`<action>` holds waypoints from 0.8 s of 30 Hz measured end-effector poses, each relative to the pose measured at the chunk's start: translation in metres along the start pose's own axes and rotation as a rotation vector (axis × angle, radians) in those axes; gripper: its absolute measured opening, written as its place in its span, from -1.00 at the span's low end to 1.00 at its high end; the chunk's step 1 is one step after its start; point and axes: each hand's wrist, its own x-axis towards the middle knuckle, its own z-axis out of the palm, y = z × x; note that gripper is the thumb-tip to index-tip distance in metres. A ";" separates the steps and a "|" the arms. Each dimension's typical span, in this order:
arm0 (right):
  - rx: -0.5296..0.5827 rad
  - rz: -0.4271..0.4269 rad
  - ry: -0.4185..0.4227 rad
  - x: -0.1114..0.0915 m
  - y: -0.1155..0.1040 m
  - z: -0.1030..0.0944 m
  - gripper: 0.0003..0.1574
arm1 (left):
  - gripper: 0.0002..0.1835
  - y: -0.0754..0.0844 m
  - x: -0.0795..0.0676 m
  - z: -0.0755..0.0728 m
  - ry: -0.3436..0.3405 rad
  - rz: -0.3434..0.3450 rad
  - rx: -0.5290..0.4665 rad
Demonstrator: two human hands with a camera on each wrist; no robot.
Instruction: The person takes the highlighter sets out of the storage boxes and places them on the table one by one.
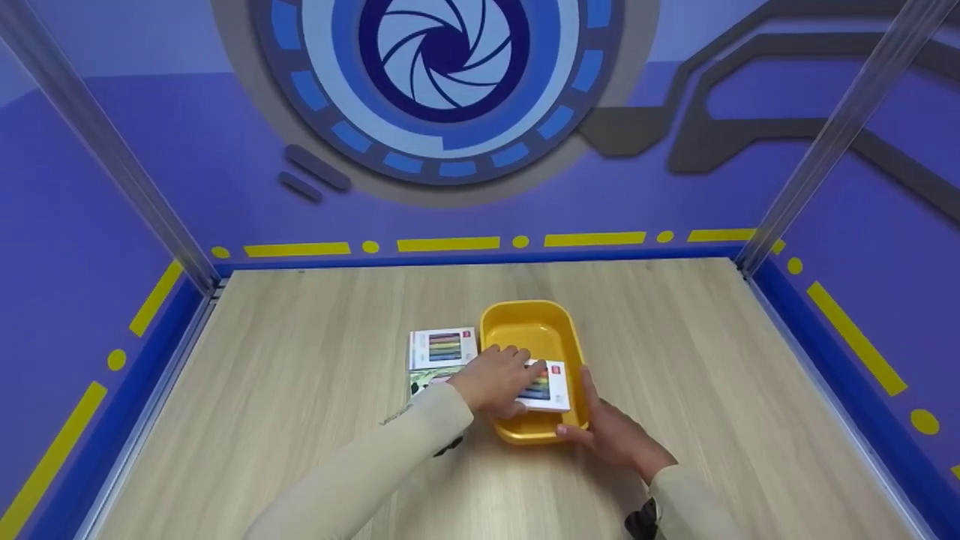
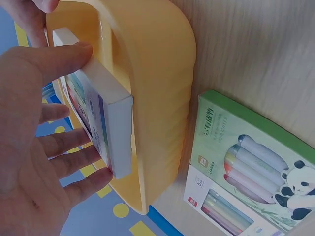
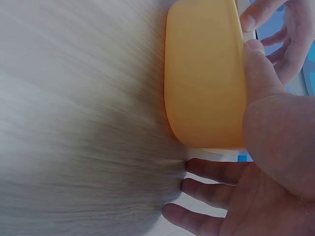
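Observation:
My left hand (image 1: pixel 495 381) grips a white box of coloured pens (image 1: pixel 557 388) over the yellow bin (image 1: pixel 517 334), its thumb on one edge and fingers on the other. In the left wrist view this box (image 2: pixel 118 128) is tilted, partly inside the bin's rim. At the bin's near right corner is my right hand (image 1: pixel 619 436); its thumb touches the rim and its fingers extend along the right side. Left of the bin lie another white pen box (image 1: pixel 444 347) and a green panda box of pens (image 2: pixel 246 152), side by side; my left arm partly covers the panda box in the head view.
Everything sits on a light wooden table (image 1: pixel 315 337). Blue-purple printed panels (image 1: pixel 525 217) with yellow dashes stand at the back and both sides. Clear posts (image 1: pixel 832 127) rise at the back corners.

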 end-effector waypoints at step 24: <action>0.009 -0.019 0.002 -0.001 -0.001 0.000 0.41 | -0.26 -0.006 -0.009 -0.002 -0.001 -0.023 -0.011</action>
